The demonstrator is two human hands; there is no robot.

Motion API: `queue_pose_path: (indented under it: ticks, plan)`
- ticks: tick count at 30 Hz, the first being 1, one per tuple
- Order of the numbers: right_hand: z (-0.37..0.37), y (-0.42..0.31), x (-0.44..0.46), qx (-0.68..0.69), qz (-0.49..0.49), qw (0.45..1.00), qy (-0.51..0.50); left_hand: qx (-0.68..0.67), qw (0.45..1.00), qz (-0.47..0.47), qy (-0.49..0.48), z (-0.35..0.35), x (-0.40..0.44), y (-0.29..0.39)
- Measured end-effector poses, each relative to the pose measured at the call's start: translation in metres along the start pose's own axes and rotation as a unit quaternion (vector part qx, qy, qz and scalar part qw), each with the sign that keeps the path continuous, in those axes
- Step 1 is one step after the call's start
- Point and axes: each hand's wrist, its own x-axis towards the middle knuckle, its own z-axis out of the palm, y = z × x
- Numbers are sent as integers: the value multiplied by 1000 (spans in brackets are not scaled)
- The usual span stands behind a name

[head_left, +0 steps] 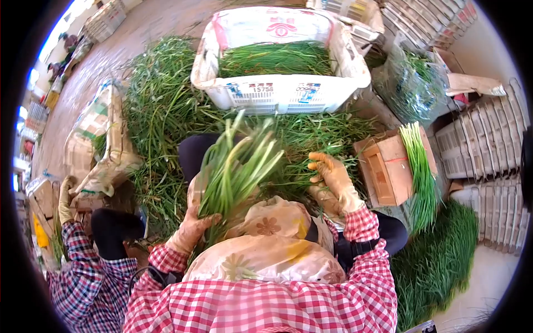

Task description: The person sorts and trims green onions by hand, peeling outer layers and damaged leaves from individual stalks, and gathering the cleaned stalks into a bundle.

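Note:
My left hand [193, 226], in a stained glove, is wrapped round the lower end of a loose bunch of green stalks [236, 166], whose upper ends fan out and are blurred. To the right, my right hand [335, 178], in a yellowish glove, is raised with its fingers apart and partly curled, holding nothing. Beyond both hands lies a heap of loose green stalks [166, 105]. A tied bundle of stalks [416, 161] rests on a small wooden box [386, 172] right of my right hand.
A white crate [277, 91] with green stalks stands ahead. Stacked crates [483, 133] and a clear plastic bag of greens [413, 83] are at the right. More greens [438, 266] lie at lower right. A co-worker in a checked sleeve [83, 250] sits at left beside a sack [105, 139].

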Motion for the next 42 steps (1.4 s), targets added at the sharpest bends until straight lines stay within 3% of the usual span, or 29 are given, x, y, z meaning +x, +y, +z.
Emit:
queue_pose_path:
  ticks: [2,3,5,7,10,11,12,16,19,23,24,26,28,30,31,34,36,37,38,40,42]
  plan:
    - [5,-4,-10,-47,32,996,-65,46,997,54,-13,0,9,-5]
    - [8,-4,-12,-63,-33,995,-75,50,997,60,-23,1,13,-2]
    - [19,-11,-23,29,-72,994,-82,-22,998,-12,-54,10,14,18]
    - [26,-25,-35,65,-110,989,-75,-35,997,-18,-70,10,19,13]
    - [20,-39,-45,69,-59,991,-94,-38,996,1,-80,21,24,16]
    - [24,-44,-51,90,-96,981,-145,-35,996,19,-82,25,28,10]
    - [39,-70,-66,-37,-82,988,-122,-31,995,37,-85,29,30,6]
    - [74,-31,-43,-85,-195,961,-178,57,991,40,-111,38,32,7]
    - [84,-31,-43,-83,-97,976,-179,42,990,43,-126,40,30,12]
    - [65,-34,-33,-176,-141,947,-230,42,990,1,-136,28,26,18]
    - [58,-27,-23,-272,-322,884,-201,31,989,5,-142,28,26,18]
    - [43,-28,-14,-342,-451,812,-144,19,991,-4,-135,26,25,15]
    - [15,-31,1,-423,-481,768,-21,57,990,-17,-126,18,24,12]
    - [-14,-51,12,-602,-413,670,135,83,992,-3,-96,18,20,11]
    - [-21,-60,16,-694,-454,500,249,113,990,-9,-86,14,20,6]
    - [18,-68,-16,-842,-327,336,266,115,990,-32,-68,21,22,5]
    - [44,-6,-8,-727,-511,418,189,113,991,-24,-74,25,21,5]
    - [57,-24,-31,-464,-563,682,-51,108,991,-23,-81,25,21,1]
    - [64,-25,-42,-547,-458,691,-115,127,988,-16,-82,27,19,0]
    - [74,-13,-38,-549,-369,728,-181,164,983,1,-85,34,15,6]
    - [75,-6,-42,-499,-370,759,-194,196,977,-19,-86,29,14,-2]
